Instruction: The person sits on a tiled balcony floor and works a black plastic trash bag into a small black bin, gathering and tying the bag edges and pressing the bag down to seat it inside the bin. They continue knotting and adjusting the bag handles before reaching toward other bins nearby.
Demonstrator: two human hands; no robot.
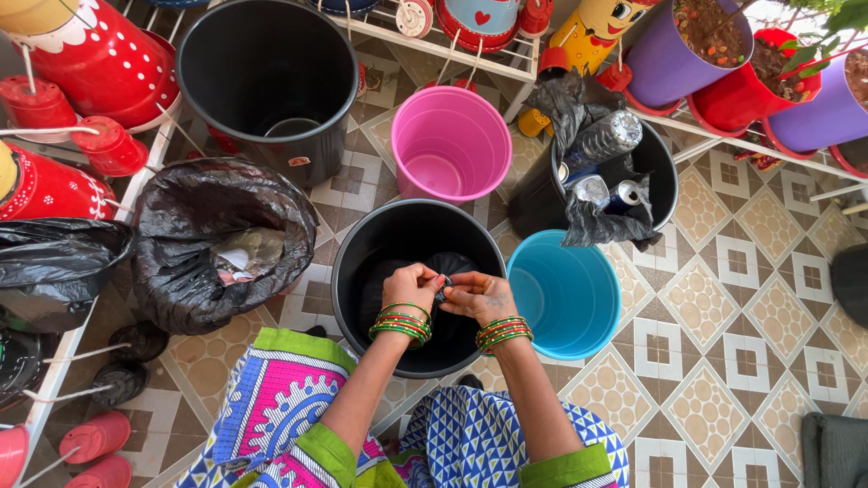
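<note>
My left hand (411,288) and my right hand (476,295) meet over a black bucket (354,253) in front of me. Both pinch the gathered top of a black plastic bag (452,264) that sits inside that bucket. Green and red bangles ring both wrists. The bag's lower part is hidden in the dark of the bucket.
A blue bucket (565,294) stands right of the black one, a pink bucket (449,142) behind it. A larger black bin (268,79) is at the back left, a bag-lined bin of rubbish (221,239) at left, another with bottles and cans (606,172) at right. Painted pots line white racks.
</note>
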